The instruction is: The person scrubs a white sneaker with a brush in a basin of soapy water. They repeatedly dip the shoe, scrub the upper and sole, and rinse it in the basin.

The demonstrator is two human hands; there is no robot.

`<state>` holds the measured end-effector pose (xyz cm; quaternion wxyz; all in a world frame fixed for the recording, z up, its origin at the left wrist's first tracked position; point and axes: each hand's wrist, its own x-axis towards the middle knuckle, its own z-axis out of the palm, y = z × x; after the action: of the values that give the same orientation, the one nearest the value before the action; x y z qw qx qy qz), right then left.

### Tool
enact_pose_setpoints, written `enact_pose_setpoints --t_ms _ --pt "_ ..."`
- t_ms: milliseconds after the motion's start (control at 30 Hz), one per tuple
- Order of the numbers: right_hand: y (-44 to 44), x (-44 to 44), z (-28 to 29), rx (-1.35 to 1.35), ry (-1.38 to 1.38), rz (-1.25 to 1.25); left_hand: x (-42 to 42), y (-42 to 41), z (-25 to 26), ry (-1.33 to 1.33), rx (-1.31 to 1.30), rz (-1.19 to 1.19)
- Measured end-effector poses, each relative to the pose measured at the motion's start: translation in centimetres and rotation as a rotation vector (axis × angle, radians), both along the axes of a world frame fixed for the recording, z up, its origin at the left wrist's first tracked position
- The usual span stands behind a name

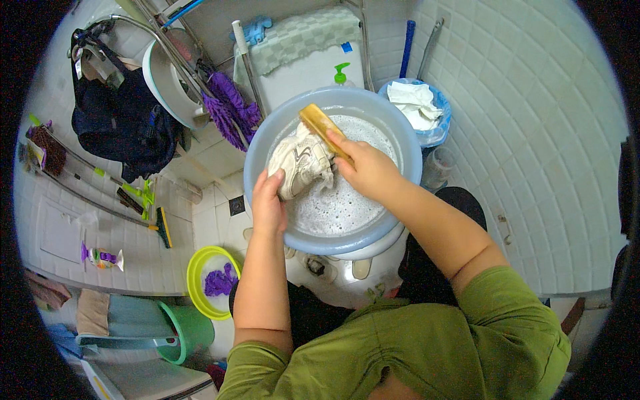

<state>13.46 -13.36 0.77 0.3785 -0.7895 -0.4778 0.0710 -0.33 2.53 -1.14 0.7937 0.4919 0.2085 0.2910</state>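
My left hand (269, 202) grips one end of a wet white shoe (301, 159) above the sudsy water (345, 205). My right hand (365, 167) holds a yellowish scrubbing brush (322, 127) by its lower right end, with its far end at the upper edge of the shoe. The brush's bristles are hidden under its back. Both hands are over a large blue-grey plastic basin (412, 165) of soapy water.
Behind the basin stands a green-topped pump bottle (341, 75). A waste bin with a blue liner (442, 132) is at its right. A purple mop head (230, 107) hangs at the left. Below it on the floor stands a yellow-green bucket (195, 295) holding a purple cloth (220, 282).
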Motion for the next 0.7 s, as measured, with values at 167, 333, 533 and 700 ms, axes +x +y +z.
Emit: enact_pose_setpoints --t_ms 167,333,533,700 --pt "-0.1 -1.8 -0.1 -0.092 -0.046 0.266 -0.1 0.1 -0.3 0.086 -0.030 0.019" --pt "0.5 0.4 -0.7 -0.021 0.020 0.032 0.1 0.2 -0.2 0.081 0.099 -0.020" --pt "0.4 -0.4 -0.5 0.034 0.059 0.132 -0.3 -0.6 0.3 0.154 0.068 0.000" --pt "-0.1 -0.9 -0.2 0.014 0.122 0.335 -0.3 0.3 -1.5 0.091 0.136 -0.019"
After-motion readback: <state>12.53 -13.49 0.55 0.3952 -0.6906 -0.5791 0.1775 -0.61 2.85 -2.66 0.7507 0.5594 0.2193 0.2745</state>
